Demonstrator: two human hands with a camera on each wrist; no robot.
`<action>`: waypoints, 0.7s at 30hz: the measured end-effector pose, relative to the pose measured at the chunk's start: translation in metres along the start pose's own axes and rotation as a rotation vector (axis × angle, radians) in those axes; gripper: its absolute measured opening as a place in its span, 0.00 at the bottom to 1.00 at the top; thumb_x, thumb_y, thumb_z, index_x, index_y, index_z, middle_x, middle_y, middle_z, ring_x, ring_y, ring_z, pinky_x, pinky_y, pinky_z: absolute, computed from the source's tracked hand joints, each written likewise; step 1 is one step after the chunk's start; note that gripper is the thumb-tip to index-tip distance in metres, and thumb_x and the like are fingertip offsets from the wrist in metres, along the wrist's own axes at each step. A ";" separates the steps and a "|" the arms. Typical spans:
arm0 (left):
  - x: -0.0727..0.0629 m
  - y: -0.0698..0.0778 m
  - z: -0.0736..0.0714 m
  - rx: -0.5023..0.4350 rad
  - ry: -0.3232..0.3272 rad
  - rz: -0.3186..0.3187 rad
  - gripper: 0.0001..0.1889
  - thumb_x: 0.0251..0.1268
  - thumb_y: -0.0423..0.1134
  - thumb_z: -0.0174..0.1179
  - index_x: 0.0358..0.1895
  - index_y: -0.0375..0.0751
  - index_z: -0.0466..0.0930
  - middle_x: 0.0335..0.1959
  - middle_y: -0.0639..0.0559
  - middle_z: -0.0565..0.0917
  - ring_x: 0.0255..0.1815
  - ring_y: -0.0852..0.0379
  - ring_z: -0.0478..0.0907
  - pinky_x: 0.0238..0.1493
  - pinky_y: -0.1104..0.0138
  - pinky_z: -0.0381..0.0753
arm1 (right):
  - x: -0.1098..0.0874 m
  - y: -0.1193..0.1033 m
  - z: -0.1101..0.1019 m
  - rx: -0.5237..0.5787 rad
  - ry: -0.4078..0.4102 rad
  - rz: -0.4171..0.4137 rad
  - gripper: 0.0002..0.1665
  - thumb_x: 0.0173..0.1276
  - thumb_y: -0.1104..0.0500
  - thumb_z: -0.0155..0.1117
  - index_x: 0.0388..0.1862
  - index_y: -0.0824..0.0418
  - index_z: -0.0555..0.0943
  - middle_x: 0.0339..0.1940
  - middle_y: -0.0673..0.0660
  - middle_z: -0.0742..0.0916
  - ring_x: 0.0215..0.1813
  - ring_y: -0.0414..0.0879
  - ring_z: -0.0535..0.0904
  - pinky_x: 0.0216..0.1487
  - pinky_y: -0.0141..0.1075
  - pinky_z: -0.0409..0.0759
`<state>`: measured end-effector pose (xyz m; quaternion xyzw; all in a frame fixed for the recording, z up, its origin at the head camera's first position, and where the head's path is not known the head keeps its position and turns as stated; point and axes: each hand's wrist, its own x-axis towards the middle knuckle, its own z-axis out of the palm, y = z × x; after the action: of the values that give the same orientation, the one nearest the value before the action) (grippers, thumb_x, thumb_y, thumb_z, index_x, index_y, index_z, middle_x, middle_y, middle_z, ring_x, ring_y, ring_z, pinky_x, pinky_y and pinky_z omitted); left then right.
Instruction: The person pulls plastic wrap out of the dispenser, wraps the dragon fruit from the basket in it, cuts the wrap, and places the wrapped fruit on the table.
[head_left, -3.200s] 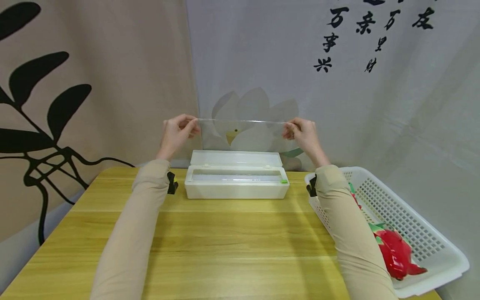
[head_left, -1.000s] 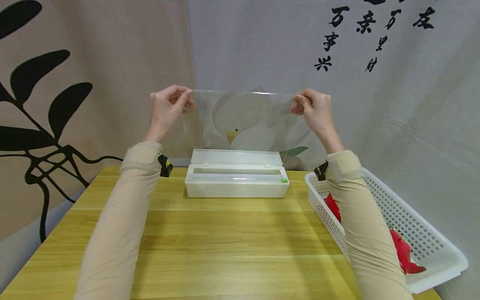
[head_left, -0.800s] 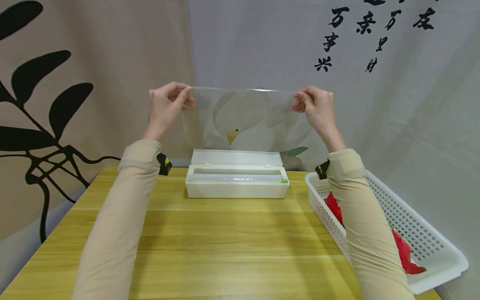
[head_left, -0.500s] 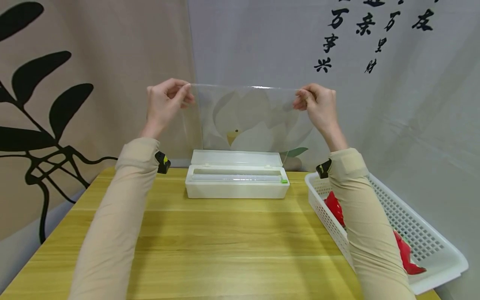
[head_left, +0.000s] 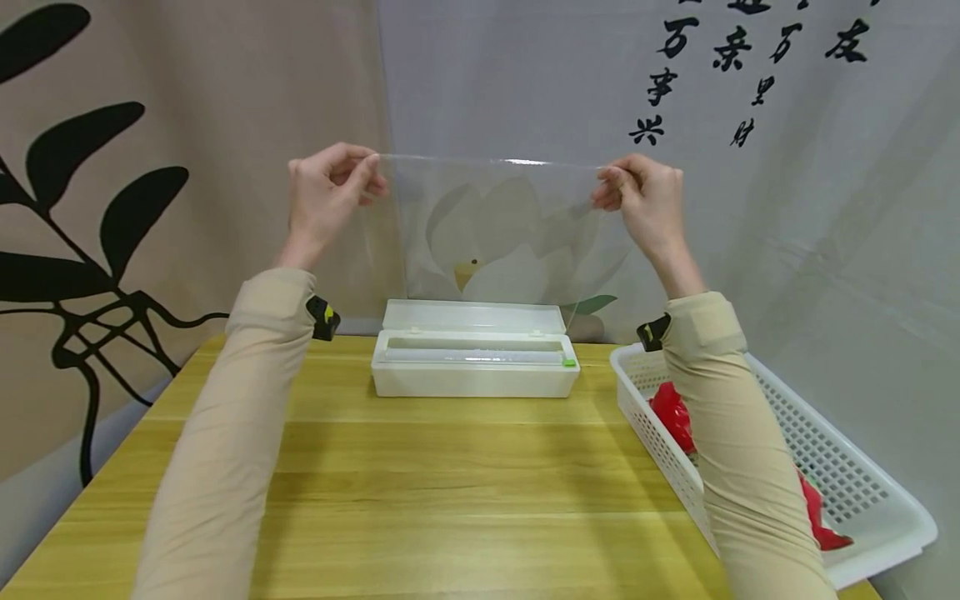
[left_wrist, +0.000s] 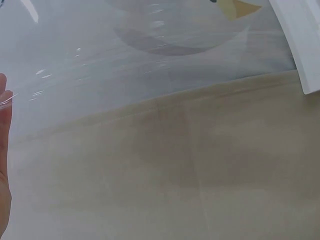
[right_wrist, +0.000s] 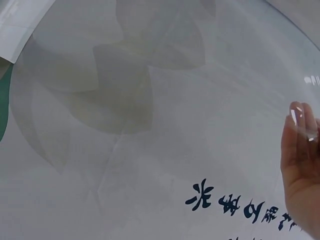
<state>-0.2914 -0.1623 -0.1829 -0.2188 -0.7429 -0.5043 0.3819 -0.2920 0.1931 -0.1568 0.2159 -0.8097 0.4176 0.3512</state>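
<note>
A sheet of clear plastic wrap (head_left: 495, 225) stretches between the two hands above a white wrap dispenser box (head_left: 472, 382). The left hand (head_left: 330, 187) pinches the upper left corner of the film between thumb and fingers. At the upper right corner the right hand (head_left: 643, 196) pinches it the same way. The top edge runs nearly level and shines. Inside the box, whose lid (head_left: 474, 316) is raised at the back, lies the film roll (head_left: 465, 355). A small green slider (head_left: 568, 362) sits at the right of the box's front edge.
A white perforated basket (head_left: 855, 450) stands on the wooden table (head_left: 457, 492) at right, partly hidden by the right sleeve. Red shiny objects (head_left: 672, 414) lie in it. Behind the table hangs a printed curtain (head_left: 517, 83) with a flower and dark lettering.
Both hands have risen well above the box and moved somewhat apart, pulling a longer stretch of film upward. The box and the basket have stayed in place.
</note>
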 end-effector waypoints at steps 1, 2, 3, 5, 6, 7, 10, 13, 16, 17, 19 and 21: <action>0.000 0.000 0.000 -0.001 0.000 -0.002 0.12 0.64 0.36 0.60 0.40 0.28 0.83 0.20 0.76 0.79 0.22 0.74 0.81 0.28 0.79 0.81 | 0.000 -0.001 0.000 0.001 0.000 0.002 0.15 0.70 0.61 0.55 0.36 0.74 0.82 0.24 0.59 0.88 0.21 0.26 0.79 0.29 0.20 0.80; 0.001 0.001 -0.001 0.000 0.002 -0.003 0.12 0.64 0.36 0.60 0.40 0.28 0.83 0.20 0.76 0.79 0.22 0.74 0.81 0.28 0.79 0.81 | 0.000 -0.002 -0.001 0.001 0.002 -0.001 0.16 0.70 0.61 0.55 0.36 0.74 0.82 0.24 0.59 0.88 0.21 0.26 0.79 0.29 0.20 0.80; 0.001 0.001 -0.001 0.000 0.004 -0.002 0.12 0.64 0.37 0.61 0.40 0.28 0.83 0.20 0.76 0.79 0.22 0.74 0.81 0.29 0.79 0.81 | 0.000 -0.003 -0.001 0.003 0.004 -0.001 0.16 0.70 0.60 0.56 0.36 0.74 0.82 0.24 0.58 0.88 0.21 0.27 0.79 0.29 0.20 0.80; 0.002 0.002 -0.002 0.000 0.007 0.004 0.12 0.63 0.37 0.61 0.40 0.28 0.83 0.20 0.75 0.80 0.22 0.74 0.81 0.29 0.79 0.81 | 0.001 -0.004 -0.002 0.009 0.006 -0.002 0.15 0.70 0.61 0.56 0.36 0.74 0.82 0.22 0.54 0.87 0.21 0.27 0.79 0.29 0.20 0.79; 0.002 0.003 -0.002 0.000 0.009 0.010 0.12 0.63 0.37 0.61 0.40 0.28 0.83 0.20 0.75 0.80 0.22 0.74 0.81 0.29 0.80 0.81 | 0.001 -0.004 -0.003 0.012 0.007 -0.001 0.15 0.70 0.61 0.56 0.36 0.74 0.82 0.22 0.52 0.87 0.21 0.27 0.79 0.28 0.20 0.79; 0.002 0.004 -0.002 0.000 0.011 0.015 0.12 0.63 0.37 0.61 0.40 0.28 0.83 0.20 0.75 0.80 0.22 0.74 0.81 0.29 0.80 0.80 | 0.001 -0.005 -0.003 0.018 0.008 0.001 0.15 0.69 0.61 0.56 0.36 0.74 0.82 0.21 0.50 0.86 0.21 0.27 0.80 0.28 0.20 0.79; 0.003 0.007 -0.002 -0.007 0.017 0.028 0.12 0.63 0.37 0.61 0.40 0.28 0.83 0.20 0.75 0.80 0.22 0.74 0.81 0.29 0.81 0.80 | 0.002 -0.006 -0.005 0.027 0.019 -0.003 0.15 0.69 0.61 0.56 0.36 0.74 0.82 0.20 0.45 0.85 0.21 0.27 0.80 0.28 0.20 0.79; 0.004 0.010 -0.002 -0.018 0.024 0.031 0.11 0.62 0.36 0.62 0.39 0.28 0.83 0.20 0.75 0.80 0.22 0.74 0.81 0.28 0.81 0.80 | 0.002 -0.008 -0.006 0.040 0.031 -0.006 0.14 0.70 0.62 0.56 0.36 0.74 0.82 0.19 0.42 0.84 0.21 0.27 0.80 0.28 0.20 0.79; 0.004 0.014 -0.004 -0.027 0.018 0.027 0.11 0.62 0.36 0.62 0.39 0.28 0.83 0.20 0.75 0.80 0.22 0.73 0.81 0.29 0.81 0.80 | 0.001 -0.010 -0.009 0.061 0.038 -0.005 0.14 0.69 0.63 0.56 0.36 0.75 0.82 0.19 0.38 0.83 0.21 0.28 0.80 0.29 0.20 0.79; 0.004 0.016 -0.005 -0.036 0.011 0.017 0.10 0.62 0.35 0.62 0.39 0.29 0.83 0.20 0.74 0.80 0.22 0.73 0.81 0.29 0.80 0.80 | 0.000 -0.010 -0.010 0.064 0.038 -0.004 0.14 0.69 0.62 0.56 0.36 0.75 0.82 0.19 0.37 0.83 0.22 0.28 0.80 0.29 0.20 0.80; 0.001 0.022 -0.008 -0.037 -0.014 0.003 0.09 0.63 0.35 0.61 0.38 0.30 0.83 0.20 0.74 0.81 0.23 0.72 0.81 0.29 0.80 0.81 | -0.003 -0.012 -0.012 0.078 0.036 -0.003 0.15 0.69 0.61 0.57 0.36 0.75 0.81 0.18 0.35 0.82 0.22 0.28 0.80 0.29 0.21 0.80; -0.004 0.029 -0.013 -0.046 -0.045 -0.017 0.08 0.63 0.35 0.61 0.38 0.31 0.84 0.21 0.73 0.82 0.24 0.71 0.82 0.30 0.79 0.81 | -0.008 -0.013 -0.016 0.084 0.031 -0.010 0.15 0.68 0.61 0.58 0.35 0.75 0.81 0.18 0.33 0.82 0.22 0.28 0.80 0.29 0.21 0.80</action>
<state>-0.2640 -0.1627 -0.1664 -0.2326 -0.7413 -0.5196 0.3555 -0.2719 0.1992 -0.1494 0.2280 -0.7850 0.4526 0.3563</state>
